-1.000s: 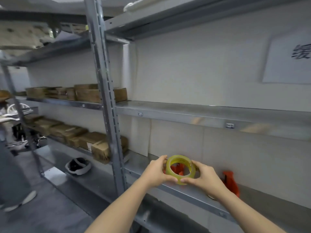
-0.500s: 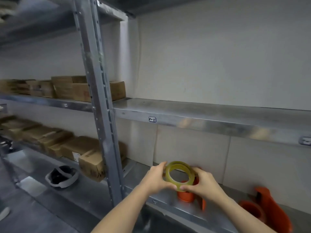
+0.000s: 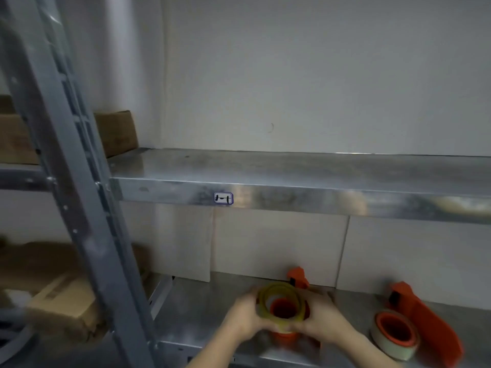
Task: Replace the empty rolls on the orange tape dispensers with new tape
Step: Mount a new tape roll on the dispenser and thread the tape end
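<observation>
A yellowish roll of tape (image 3: 261, 305) is held between my left hand (image 3: 243, 318) and my right hand (image 3: 322, 321), low in the view. The roll sits tilted over the orange hub (image 3: 283, 310) of an orange tape dispenser (image 3: 297, 277) that lies on the lower metal shelf (image 3: 202, 309). Much of that dispenser is hidden behind my hands. A second orange dispenser (image 3: 422, 320) lies to the right on the same shelf, with a pale tape roll (image 3: 390, 341) around its hub. The picture is blurred by motion.
An upper metal shelf (image 3: 292, 171) with a small label (image 3: 223, 198) juts out above my hands. A grey upright post (image 3: 71, 195) stands at the left. Cardboard boxes (image 3: 63, 306) sit on the shelves behind it. A pale wall closes the back.
My view has come closer and dropped toward the lower shelf. Both hands have carried the tape roll down onto the orange hub of the left dispenser.
</observation>
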Demonstrator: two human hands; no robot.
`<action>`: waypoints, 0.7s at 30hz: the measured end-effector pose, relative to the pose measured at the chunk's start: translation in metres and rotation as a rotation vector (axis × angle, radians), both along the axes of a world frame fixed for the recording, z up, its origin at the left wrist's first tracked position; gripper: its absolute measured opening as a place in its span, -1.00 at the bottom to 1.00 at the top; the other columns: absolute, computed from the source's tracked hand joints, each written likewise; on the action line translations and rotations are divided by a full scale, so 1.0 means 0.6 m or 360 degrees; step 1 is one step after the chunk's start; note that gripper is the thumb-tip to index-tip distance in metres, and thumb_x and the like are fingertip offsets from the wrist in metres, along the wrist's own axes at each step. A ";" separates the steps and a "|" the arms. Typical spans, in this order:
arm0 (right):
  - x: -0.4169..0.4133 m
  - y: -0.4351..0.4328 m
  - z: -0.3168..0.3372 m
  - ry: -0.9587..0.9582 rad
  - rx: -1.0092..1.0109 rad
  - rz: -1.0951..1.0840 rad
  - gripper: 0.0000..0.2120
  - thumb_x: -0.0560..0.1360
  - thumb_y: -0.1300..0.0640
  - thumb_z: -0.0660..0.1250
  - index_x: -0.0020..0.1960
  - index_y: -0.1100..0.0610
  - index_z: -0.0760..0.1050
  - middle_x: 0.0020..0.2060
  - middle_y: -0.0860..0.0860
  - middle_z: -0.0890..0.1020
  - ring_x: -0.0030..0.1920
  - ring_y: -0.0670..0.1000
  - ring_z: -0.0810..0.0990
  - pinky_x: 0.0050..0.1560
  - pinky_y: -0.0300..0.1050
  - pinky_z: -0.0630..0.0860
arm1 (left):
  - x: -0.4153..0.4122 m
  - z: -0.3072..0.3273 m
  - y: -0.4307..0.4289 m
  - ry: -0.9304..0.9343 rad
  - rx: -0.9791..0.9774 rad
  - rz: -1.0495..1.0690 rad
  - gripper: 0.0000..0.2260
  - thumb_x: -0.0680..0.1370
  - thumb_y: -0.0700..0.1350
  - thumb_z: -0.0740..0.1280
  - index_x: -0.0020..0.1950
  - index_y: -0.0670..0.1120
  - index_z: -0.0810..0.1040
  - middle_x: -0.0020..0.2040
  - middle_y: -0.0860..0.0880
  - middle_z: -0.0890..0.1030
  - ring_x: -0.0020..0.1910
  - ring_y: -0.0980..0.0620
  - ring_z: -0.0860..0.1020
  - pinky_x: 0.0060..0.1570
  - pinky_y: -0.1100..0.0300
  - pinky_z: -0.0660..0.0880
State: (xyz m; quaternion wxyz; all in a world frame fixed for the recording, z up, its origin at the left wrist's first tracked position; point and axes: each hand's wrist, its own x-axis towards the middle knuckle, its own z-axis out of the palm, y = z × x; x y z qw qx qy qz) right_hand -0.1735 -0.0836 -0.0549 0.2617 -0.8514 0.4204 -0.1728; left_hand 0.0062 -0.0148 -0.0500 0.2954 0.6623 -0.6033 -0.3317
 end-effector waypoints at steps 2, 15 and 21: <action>0.004 -0.006 -0.010 0.0090 -0.0047 -0.0059 -0.29 0.06 -0.58 0.29 0.13 -0.28 0.47 0.02 -0.27 0.64 0.13 -0.14 0.51 0.22 -0.08 0.40 | 0.002 -0.006 -0.006 0.0022 0.0031 0.0004 -0.35 0.03 0.21 0.56 0.06 0.22 0.44 0.02 0.18 0.54 0.06 0.24 0.50 -0.18 0.68 0.31; -0.017 -0.006 -0.005 0.0388 -0.0046 -0.0197 -0.12 -0.03 -0.66 0.15 0.19 -0.27 0.40 0.15 -0.31 0.53 0.38 -0.06 0.21 0.10 -0.14 0.02 | -0.010 -0.023 -0.055 -0.0175 0.0141 -0.0141 -0.43 0.19 0.07 0.64 0.12 0.08 0.50 0.14 0.03 0.65 0.15 0.04 0.60 0.11 0.20 0.54; -0.026 -0.016 -0.050 0.0455 -0.0186 -0.0217 -0.11 0.04 -0.62 0.23 0.25 -0.19 0.34 0.23 -0.26 0.47 0.44 -0.07 0.15 0.42 0.03 -0.03 | -0.028 -0.029 -0.061 -0.0313 0.0227 -0.0212 -0.37 0.22 0.06 0.62 0.22 -0.01 0.49 0.19 0.01 0.63 0.18 -0.01 0.59 0.15 0.17 0.52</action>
